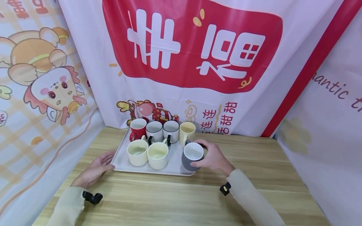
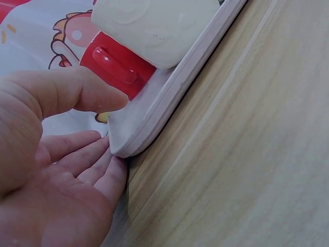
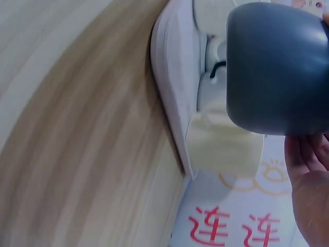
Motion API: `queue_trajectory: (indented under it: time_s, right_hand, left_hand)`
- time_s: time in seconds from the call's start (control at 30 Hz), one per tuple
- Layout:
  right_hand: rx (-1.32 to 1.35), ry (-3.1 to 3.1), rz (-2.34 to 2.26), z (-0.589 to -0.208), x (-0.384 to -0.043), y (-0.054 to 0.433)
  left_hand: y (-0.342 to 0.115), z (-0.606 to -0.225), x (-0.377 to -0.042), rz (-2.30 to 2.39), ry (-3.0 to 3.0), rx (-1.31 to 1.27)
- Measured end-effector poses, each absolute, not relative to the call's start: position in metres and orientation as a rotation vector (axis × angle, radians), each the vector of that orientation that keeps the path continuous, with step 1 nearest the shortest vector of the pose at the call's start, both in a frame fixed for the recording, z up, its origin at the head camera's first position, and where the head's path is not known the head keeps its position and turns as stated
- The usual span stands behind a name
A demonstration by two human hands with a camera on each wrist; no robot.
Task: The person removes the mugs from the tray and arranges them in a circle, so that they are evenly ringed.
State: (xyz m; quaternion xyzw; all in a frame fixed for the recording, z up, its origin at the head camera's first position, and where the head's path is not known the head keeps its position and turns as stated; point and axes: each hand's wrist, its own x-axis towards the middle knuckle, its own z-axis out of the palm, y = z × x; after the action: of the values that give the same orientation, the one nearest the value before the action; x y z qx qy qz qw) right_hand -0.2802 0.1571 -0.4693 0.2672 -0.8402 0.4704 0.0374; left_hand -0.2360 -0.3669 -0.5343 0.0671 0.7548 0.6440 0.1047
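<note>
My right hand [image 1: 215, 158] grips a dark grey mug [image 1: 187, 163] with a white inside, thumb at the front and fingers round its far side. This mug is over the front right corner of a white tray [image 1: 176, 158]; in the right wrist view, the grey mug [image 3: 280, 69] looks raised above the tray. At the tray's left side, my left hand [image 1: 96, 169] has its fingers straight, and in the left wrist view their tips [image 2: 105, 141] touch the tray's corner [image 2: 123, 146]. The left thumb [image 2: 97, 92] stays apart, above the rim.
On the tray's back row stand a red mug [image 1: 138, 130], two white mugs with black handles [image 1: 154, 130] and a yellow mug [image 1: 187, 129]. Two pale cream mugs [image 1: 137, 155] are in front. The wooden table [image 1: 169, 201] meets printed curtains [image 1: 175, 91] behind.
</note>
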Motion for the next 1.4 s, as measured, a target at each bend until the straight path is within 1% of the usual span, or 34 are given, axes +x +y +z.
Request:
queue_trajectory:
  time_s: [0.27,0.5,0.83,1.17,1.4]
  right_hand:
    - [0.766,-2.633,1.368,-0.467,-0.293,0.205]
    - [0.688,-2.684,1.347,-0.476,-0.306,0.229]
    - [0.653,-2.704,1.348,-0.490,-0.319,0.238]
    - [0.618,-2.724,1.387,-0.496,-0.327,0.239]
    - [0.652,-2.727,1.414,-0.503,-0.334,0.242]
  left_hand:
    - [-0.370,-0.537,-0.237,1.877,2.236,0.227]
    - [-0.370,-0.537,-0.238,1.866,2.238,0.234]
    - [-0.370,-0.537,-0.236,1.850,2.260,0.227]
    - [-0.369,-0.536,-0.236,1.839,2.268,0.227]
    - [-0.370,-0.536,-0.236,1.829,2.274,0.226]
